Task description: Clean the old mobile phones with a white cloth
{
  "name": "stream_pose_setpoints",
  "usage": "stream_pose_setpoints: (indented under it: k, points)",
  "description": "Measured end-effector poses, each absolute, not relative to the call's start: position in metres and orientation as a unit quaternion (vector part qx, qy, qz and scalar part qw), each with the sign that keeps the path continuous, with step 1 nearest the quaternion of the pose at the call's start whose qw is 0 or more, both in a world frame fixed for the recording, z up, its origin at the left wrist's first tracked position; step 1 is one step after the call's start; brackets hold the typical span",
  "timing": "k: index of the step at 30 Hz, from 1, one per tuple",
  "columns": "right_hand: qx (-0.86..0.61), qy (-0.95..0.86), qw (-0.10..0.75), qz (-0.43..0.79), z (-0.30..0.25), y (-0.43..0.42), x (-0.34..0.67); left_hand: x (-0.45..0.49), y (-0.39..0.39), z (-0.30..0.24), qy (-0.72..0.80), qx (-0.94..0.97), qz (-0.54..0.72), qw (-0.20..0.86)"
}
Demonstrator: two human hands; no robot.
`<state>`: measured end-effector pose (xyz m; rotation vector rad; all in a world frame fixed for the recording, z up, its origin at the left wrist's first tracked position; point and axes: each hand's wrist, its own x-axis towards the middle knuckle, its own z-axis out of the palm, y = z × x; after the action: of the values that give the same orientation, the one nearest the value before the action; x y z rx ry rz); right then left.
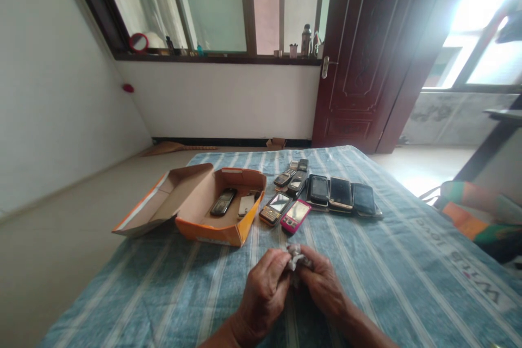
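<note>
Close in front of me, my left hand point(264, 287) and my right hand point(324, 283) meet with fingers closed on a crumpled whitish cloth or tissue point(296, 259). Whether anything is wrapped inside it, I cannot tell. Just beyond my fingers lie a pink mobile phone point(296, 216) and a black and gold keypad phone point(275, 209). To the left stands an open orange cardboard box point(222, 235), its lid folded back, with a black phone point(223, 202) and a white phone point(246, 205) inside.
Several touchscreen phones point(341, 193) lie in a row at the right, and older keypad phones point(285, 176) cluster behind. A striped blue cloth point(391, 266) covers the surface. Past its far edge are a wall and a dark red door point(367, 54).
</note>
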<state>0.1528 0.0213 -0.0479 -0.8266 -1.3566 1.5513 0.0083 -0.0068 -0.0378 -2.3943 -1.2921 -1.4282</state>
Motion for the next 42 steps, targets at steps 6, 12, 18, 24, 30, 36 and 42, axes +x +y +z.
stream_pose_setpoints:
  k: [6,12,18,24,30,36,42]
  points:
    - [-0.324,-0.598,0.421,0.6,-0.0384,0.02,0.1588,0.01,-0.0091,-0.033,-0.405,-0.783,-0.471,0.028]
    - [-0.298,-0.59,0.432,0.613,-0.0421,0.0176,0.1567,0.0084,-0.0086,-0.0331,-0.395,-0.778,-0.487,0.028]
    - [-0.3,-0.522,0.445,0.663,-0.0439,0.0198,0.1554,0.0084,-0.0101,-0.0394,-0.413,-0.758,-0.503,-0.046]
    - [-0.315,-0.458,0.425,0.714,-0.0389,0.0192,0.1566,0.0091,-0.0087,-0.0367,-0.438,-0.715,-0.52,-0.163]
    - [-0.306,-0.432,0.419,0.738,-0.0402,0.0183,0.1538,0.0067,-0.0052,-0.0354,-0.474,-0.675,-0.529,-0.2]
    - [-0.303,-0.436,0.416,0.738,-0.0406,0.018,0.1535,0.0017,-0.003,-0.0371,-0.522,-0.649,-0.508,-0.22]
    - [-0.285,-0.438,0.426,0.738,-0.0419,0.0188,0.1546,0.0029,-0.0046,-0.0317,-0.55,-0.631,-0.478,-0.268]
